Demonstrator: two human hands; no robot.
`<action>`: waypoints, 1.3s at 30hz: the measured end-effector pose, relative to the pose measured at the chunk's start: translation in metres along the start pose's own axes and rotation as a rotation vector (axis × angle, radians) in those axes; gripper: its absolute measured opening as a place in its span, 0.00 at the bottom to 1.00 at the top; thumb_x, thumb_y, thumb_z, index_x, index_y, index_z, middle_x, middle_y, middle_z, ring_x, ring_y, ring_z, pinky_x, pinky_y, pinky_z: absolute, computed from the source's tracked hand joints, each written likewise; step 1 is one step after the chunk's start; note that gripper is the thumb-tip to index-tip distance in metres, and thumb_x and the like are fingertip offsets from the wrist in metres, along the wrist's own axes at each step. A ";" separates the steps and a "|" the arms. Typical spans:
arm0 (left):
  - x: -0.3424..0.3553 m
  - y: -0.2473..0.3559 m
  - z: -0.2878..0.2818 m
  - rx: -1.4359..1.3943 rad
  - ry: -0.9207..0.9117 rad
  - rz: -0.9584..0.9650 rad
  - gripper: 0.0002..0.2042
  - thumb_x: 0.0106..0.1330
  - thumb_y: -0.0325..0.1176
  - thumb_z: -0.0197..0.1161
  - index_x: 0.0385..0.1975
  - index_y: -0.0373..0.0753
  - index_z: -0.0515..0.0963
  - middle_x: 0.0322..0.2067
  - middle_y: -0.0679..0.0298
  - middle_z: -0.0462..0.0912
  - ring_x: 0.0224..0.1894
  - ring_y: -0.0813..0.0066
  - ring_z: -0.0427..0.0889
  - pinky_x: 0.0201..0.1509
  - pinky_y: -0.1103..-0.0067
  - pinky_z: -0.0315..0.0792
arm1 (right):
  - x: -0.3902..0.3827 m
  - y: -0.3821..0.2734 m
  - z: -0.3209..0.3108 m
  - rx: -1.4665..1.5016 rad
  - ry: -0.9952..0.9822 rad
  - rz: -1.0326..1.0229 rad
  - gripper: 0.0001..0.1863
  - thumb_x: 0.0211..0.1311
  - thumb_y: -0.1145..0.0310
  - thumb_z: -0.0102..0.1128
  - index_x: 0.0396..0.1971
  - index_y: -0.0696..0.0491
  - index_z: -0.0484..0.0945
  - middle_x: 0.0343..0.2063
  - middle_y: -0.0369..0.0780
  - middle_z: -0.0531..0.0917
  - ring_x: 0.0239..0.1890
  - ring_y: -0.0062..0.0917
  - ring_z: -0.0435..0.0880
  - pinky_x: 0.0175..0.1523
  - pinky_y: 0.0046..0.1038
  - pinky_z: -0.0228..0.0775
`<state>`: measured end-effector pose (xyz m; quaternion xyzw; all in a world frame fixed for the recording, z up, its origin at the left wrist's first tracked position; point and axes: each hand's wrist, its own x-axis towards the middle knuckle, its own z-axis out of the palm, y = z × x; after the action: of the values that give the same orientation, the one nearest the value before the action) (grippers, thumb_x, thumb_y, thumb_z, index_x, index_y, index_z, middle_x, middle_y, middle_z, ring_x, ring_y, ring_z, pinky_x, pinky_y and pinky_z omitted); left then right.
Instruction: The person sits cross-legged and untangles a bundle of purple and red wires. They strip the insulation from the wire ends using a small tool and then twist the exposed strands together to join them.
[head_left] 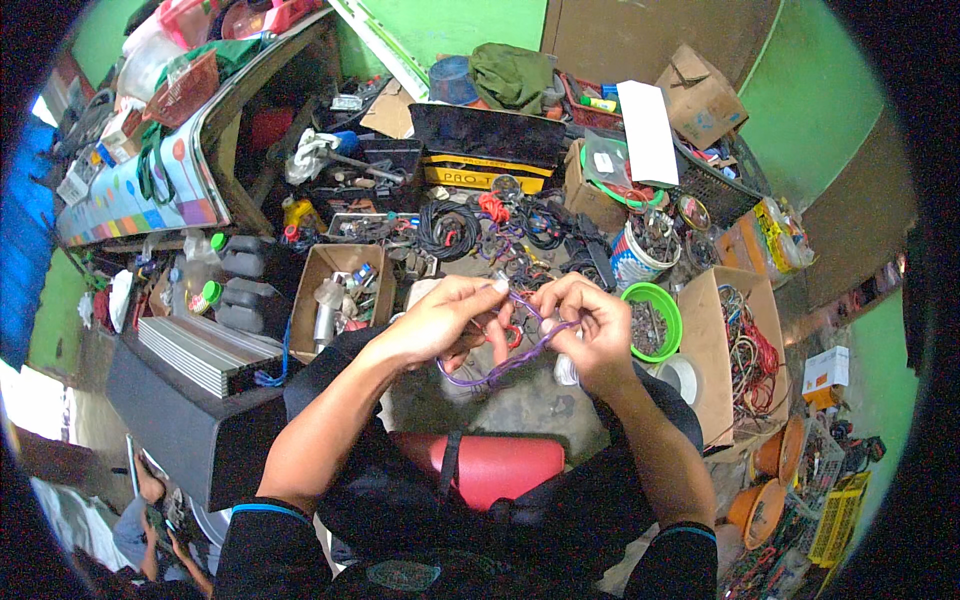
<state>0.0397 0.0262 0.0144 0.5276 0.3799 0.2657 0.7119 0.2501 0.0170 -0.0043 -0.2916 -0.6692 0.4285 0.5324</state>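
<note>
A thin purple cable [492, 378] runs between my two hands in front of my lap and sags in a loop below them. My left hand [452, 318] pinches one part of it between thumb and forefinger, near a small pale piece at the fingertips that is too small to name. Close beside it, my right hand [592, 325] has its fingers closed on the same cable. A small red ring-like bit shows behind the cable between the hands; its kind is unclear.
An open cardboard box [345, 290] with cans and a green bowl [650, 322] of small parts flank my hands. Red wires fill a box [708, 340] at right. Beyond lie coiled black cables [447, 230] and a black toolbox [485, 140]. A dark speaker-like box [160, 410] stands at left.
</note>
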 end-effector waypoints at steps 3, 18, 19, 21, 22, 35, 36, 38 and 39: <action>0.002 -0.004 0.005 0.072 -0.006 0.065 0.19 0.73 0.47 0.43 0.32 0.39 0.75 0.23 0.66 0.81 0.10 0.87 0.66 0.09 0.87 0.61 | 0.004 0.000 -0.006 0.267 0.115 0.206 0.10 0.51 0.81 0.54 0.15 0.55 0.66 0.19 0.38 0.75 0.27 0.21 0.75 0.37 0.23 0.67; 0.005 -0.007 0.011 0.451 -0.033 0.118 0.18 0.70 0.43 0.53 0.25 0.36 0.78 0.20 0.74 0.73 0.25 0.88 0.66 0.28 0.83 0.61 | 0.013 -0.022 -0.030 0.821 0.287 0.417 0.09 0.64 0.70 0.49 0.23 0.50 0.67 0.09 0.28 0.58 0.09 0.13 0.53 0.17 0.21 0.45; 0.007 -0.008 0.011 0.406 -0.004 0.157 0.18 0.70 0.43 0.54 0.25 0.36 0.78 0.20 0.74 0.73 0.25 0.88 0.65 0.27 0.83 0.61 | 0.014 -0.025 -0.038 0.867 0.322 0.389 0.09 0.64 0.70 0.48 0.23 0.50 0.67 0.10 0.29 0.58 0.09 0.14 0.53 0.18 0.21 0.46; 0.013 -0.014 0.012 0.318 0.056 0.234 0.18 0.69 0.44 0.54 0.23 0.36 0.78 0.19 0.75 0.72 0.23 0.89 0.65 0.26 0.83 0.61 | 0.011 -0.026 -0.044 0.928 0.359 0.329 0.07 0.64 0.70 0.47 0.24 0.51 0.68 0.10 0.29 0.59 0.10 0.14 0.54 0.19 0.21 0.47; 0.014 -0.017 0.012 0.282 0.055 0.286 0.18 0.68 0.45 0.56 0.23 0.37 0.78 0.17 0.75 0.71 0.20 0.89 0.64 0.22 0.84 0.60 | 0.010 -0.027 -0.045 0.958 0.377 0.299 0.07 0.63 0.70 0.46 0.25 0.52 0.69 0.10 0.30 0.59 0.10 0.14 0.54 0.20 0.21 0.48; 0.008 -0.008 -0.001 -0.151 0.297 0.136 0.18 0.69 0.45 0.54 0.20 0.41 0.76 0.09 0.74 0.67 0.07 0.89 0.59 0.09 0.86 0.49 | 0.008 -0.018 -0.052 -0.351 0.032 0.060 0.09 0.60 0.65 0.60 0.28 0.56 0.80 0.21 0.34 0.80 0.17 0.21 0.74 0.25 0.26 0.66; 0.008 -0.008 -0.004 -0.144 0.315 0.123 0.18 0.69 0.45 0.54 0.20 0.41 0.76 0.09 0.74 0.67 0.07 0.89 0.59 0.10 0.86 0.48 | 0.007 -0.014 -0.069 0.137 0.280 0.277 0.06 0.61 0.69 0.55 0.30 0.55 0.78 0.20 0.35 0.77 0.15 0.18 0.68 0.21 0.23 0.61; 0.006 -0.005 -0.005 -0.078 0.326 0.124 0.17 0.69 0.44 0.55 0.21 0.40 0.77 0.10 0.76 0.66 0.09 0.89 0.58 0.12 0.85 0.47 | 0.014 -0.012 -0.089 0.602 0.517 0.155 0.06 0.62 0.71 0.49 0.34 0.54 0.76 0.19 0.33 0.74 0.14 0.13 0.64 0.19 0.17 0.54; 0.007 -0.006 -0.003 -0.039 0.316 0.119 0.16 0.69 0.43 0.56 0.21 0.40 0.78 0.10 0.76 0.66 0.09 0.90 0.58 0.13 0.85 0.46 | 0.017 -0.015 -0.092 0.636 0.674 0.184 0.07 0.62 0.70 0.49 0.36 0.54 0.76 0.19 0.33 0.74 0.15 0.13 0.66 0.18 0.17 0.56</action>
<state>0.0407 0.0314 0.0064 0.4869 0.4500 0.3946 0.6361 0.3357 0.0487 0.0227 -0.2950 -0.2660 0.5392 0.7427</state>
